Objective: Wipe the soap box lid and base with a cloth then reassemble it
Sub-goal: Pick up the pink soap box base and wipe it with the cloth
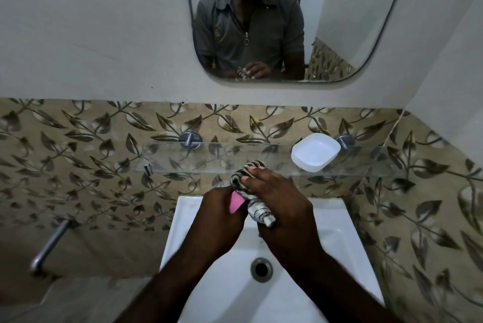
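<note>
Soap box, two halves, apart.
- Pink half [236, 203]: one, mostly hidden, only a flat pink corner showing. It is held above the back edge of the sink [339, 257] by the left hand [219, 215], whose fingers curl round it.
- White half [315, 152]: one, a rounded rectangle lying hollow side up on the glass shelf [209, 158], towards its right end.
- Cloth [261, 214]: one, striped grey and white, bunched. The right hand [277, 202] grips it, fingers [257, 172] close together, and presses it against the pink half.

Surroundings:
- Two metal brackets [190, 139] carrying the shelf.
- One drain [261, 269].
- One mirror [339, 9] above.
- One metal pipe [49, 244] at left.
- Leaf-patterned tiled wall [78, 166].

Both hands and the cloth cover most of the pink half.
</note>
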`<state>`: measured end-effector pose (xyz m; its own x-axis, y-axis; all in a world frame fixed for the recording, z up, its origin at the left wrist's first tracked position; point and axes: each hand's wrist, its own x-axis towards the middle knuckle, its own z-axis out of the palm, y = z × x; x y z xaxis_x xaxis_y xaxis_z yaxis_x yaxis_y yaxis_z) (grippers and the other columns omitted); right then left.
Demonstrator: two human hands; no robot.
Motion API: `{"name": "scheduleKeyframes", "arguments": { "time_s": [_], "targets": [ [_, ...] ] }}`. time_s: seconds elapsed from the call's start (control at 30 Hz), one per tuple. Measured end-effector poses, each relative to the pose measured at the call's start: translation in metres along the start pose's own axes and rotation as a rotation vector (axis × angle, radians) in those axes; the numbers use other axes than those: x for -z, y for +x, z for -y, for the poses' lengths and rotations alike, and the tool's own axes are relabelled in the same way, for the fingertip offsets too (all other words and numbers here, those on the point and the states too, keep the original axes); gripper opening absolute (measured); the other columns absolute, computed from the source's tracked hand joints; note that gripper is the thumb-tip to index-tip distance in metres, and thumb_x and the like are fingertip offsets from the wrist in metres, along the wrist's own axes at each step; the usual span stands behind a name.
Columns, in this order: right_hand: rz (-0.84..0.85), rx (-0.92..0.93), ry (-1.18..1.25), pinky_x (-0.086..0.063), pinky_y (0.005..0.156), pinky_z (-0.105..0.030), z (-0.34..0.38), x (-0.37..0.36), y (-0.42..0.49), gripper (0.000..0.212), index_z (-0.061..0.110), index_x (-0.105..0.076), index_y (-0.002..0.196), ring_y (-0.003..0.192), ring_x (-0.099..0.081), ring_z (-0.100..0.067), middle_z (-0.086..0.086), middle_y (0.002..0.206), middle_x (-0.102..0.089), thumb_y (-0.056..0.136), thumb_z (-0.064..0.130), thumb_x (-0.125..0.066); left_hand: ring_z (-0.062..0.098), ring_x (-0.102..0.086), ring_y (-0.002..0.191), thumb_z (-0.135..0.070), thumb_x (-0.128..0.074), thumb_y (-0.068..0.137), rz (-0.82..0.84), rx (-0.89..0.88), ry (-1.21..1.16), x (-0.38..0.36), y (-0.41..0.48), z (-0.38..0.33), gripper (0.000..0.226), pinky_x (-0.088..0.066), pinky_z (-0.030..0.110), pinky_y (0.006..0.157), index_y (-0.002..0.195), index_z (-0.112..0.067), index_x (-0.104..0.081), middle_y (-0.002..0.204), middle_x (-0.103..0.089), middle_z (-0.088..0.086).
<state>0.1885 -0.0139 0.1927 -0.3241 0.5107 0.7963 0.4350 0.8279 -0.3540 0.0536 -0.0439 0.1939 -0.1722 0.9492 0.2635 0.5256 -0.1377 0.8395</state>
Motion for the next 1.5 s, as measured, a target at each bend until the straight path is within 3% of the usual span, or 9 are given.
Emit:
{"name": "scheduleKeyframes", "arguments": {
  "time_s": [0.17, 0.4, 0.57, 0.63, 0.8, 0.93, 1.03, 1.17, 1.5],
  "targets": [
    [-0.017, -0.554, 0.414, -0.050, 0.088, -0.023, -0.017, -0.001, 0.004, 0.038, 0.041, -0.066, 0.101, 0.096, -0.065, 0.005, 0.024, 0.098, -0.072, 0.075, 0.014, -0.063, -0.007, -0.045, 0.046, -0.008, -0.061, 0.091, 0.048, -0.022, -0.074, 0.002, -0.006, -0.004, 0.017, -0.030, 0.008, 0.047, 0.090, -0.023, -0.068, 0.048, -0.053, -0.026],
    [-0.015, -0.187, 0.191, -0.043, 0.102, -0.021, 0.007, 0.007, -0.006, 0.062, 0.020, -0.064, 0.121, 0.119, -0.058, -0.003, 0.012, 0.123, -0.065, 0.067, -0.010, -0.057, 0.000, -0.045, 0.057, -0.020, -0.059, 0.086, 0.011, -0.022, -0.168, 0.002, -0.005, 0.003, 0.012, -0.037, 0.022, 0.055, 0.083, -0.023, -0.070, 0.062, -0.063, -0.003],
    [-0.005, -0.557, 0.353, -0.052, 0.096, -0.032, -0.021, 0.006, 0.001, 0.059, 0.044, -0.069, 0.107, 0.103, -0.065, 0.002, 0.027, 0.107, -0.070, 0.074, -0.005, -0.064, 0.003, -0.028, 0.048, -0.009, -0.062, 0.089, 0.012, -0.028, -0.112, 0.001, -0.013, 0.006, 0.016, -0.021, 0.017, 0.047, 0.073, -0.010, -0.062, 0.050, -0.037, -0.012],
    [0.001, -0.503, 0.321, -0.049, 0.095, -0.024, -0.008, 0.007, 0.001, 0.060, 0.048, -0.066, 0.109, 0.103, -0.063, 0.006, 0.031, 0.104, -0.068, 0.073, 0.000, -0.061, 0.001, -0.032, 0.050, -0.006, -0.061, 0.089, 0.013, -0.029, -0.106, 0.000, -0.012, 0.006, 0.014, -0.024, 0.017, 0.048, 0.076, -0.010, -0.065, 0.052, -0.043, -0.009],
    [0.019, -0.165, 0.307, -0.042, 0.106, -0.030, 0.005, 0.010, -0.006, 0.065, 0.022, -0.063, 0.118, 0.122, -0.058, -0.011, 0.005, 0.123, -0.066, 0.064, -0.012, -0.057, -0.003, -0.057, 0.068, -0.009, -0.060, 0.086, -0.020, -0.138, -0.174, 0.006, -0.013, 0.003, 0.019, -0.045, 0.020, 0.060, 0.089, -0.023, -0.073, 0.079, -0.073, -0.005],
    [0.003, -0.426, 0.434, -0.052, 0.095, -0.036, -0.019, 0.008, 0.004, 0.052, 0.030, -0.068, 0.109, 0.105, -0.067, -0.012, 0.009, 0.110, -0.072, 0.071, -0.004, -0.060, -0.015, -0.053, 0.058, 0.002, -0.065, 0.087, -0.047, -0.115, -0.208, 0.007, -0.024, -0.005, 0.030, -0.036, 0.002, 0.056, 0.104, -0.021, -0.072, 0.076, -0.069, -0.015],
    [0.008, -0.677, 0.763, -0.055, 0.069, -0.029, -0.031, 0.014, 0.006, 0.037, 0.024, -0.073, 0.098, 0.079, -0.065, -0.021, -0.002, 0.088, -0.074, 0.072, -0.002, -0.065, -0.004, -0.043, 0.050, -0.015, -0.072, 0.081, -0.087, -0.057, -0.324, 0.006, -0.029, -0.005, 0.024, -0.033, 0.011, 0.051, 0.082, -0.038, -0.075, 0.055, -0.057, -0.017],
    [-0.068, -0.794, 1.088, -0.054, 0.076, -0.037, -0.032, 0.016, 0.004, 0.027, 0.003, -0.069, 0.100, 0.084, -0.067, -0.025, -0.012, 0.089, -0.072, 0.073, 0.000, -0.070, 0.006, -0.060, 0.065, -0.031, -0.077, 0.068, -0.136, 0.023, -0.571, 0.004, -0.029, -0.007, 0.016, -0.048, 0.020, 0.064, 0.084, -0.035, -0.077, 0.070, -0.071, -0.010],
    [-0.044, -0.431, 0.089, -0.050, 0.074, -0.015, -0.028, 0.024, 0.003, 0.043, 0.022, -0.069, 0.105, 0.082, -0.066, -0.003, 0.011, 0.090, -0.071, 0.074, -0.008, -0.071, 0.001, -0.059, 0.117, -0.030, -0.078, 0.071, 0.232, 0.027, -0.371, 0.011, -0.029, -0.002, 0.066, -0.053, 0.024, 0.090, 0.131, -0.035, -0.051, 0.126, -0.062, -0.023]
  ]
}}
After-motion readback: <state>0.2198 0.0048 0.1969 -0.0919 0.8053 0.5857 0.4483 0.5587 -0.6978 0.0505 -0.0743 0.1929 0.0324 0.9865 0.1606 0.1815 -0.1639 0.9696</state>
